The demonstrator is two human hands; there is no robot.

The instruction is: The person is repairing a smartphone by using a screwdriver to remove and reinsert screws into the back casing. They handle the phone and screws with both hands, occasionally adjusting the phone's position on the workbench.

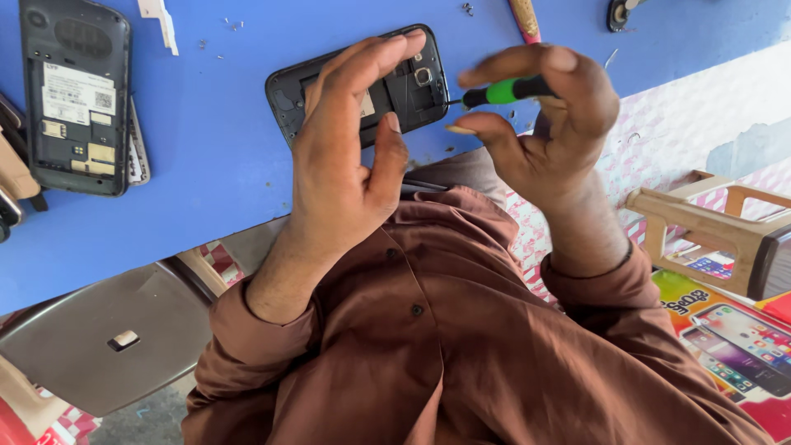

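A black phone with its back cover off lies on the blue table, inner parts and camera lens showing. My left hand lies over it, fingers stretched across the open back and thumb at the near edge, holding it down. My right hand pinches a small screwdriver with a green and black handle. Its thin tip points left and reaches the phone's right edge near the lens. Brown sleeves cover both my arms.
A second opened dark phone lies at the table's left end beside other device parts. A white plastic piece, a pink-handled tool and tiny scattered screws sit farther back. A grey stool and a tan plastic stool stand below.
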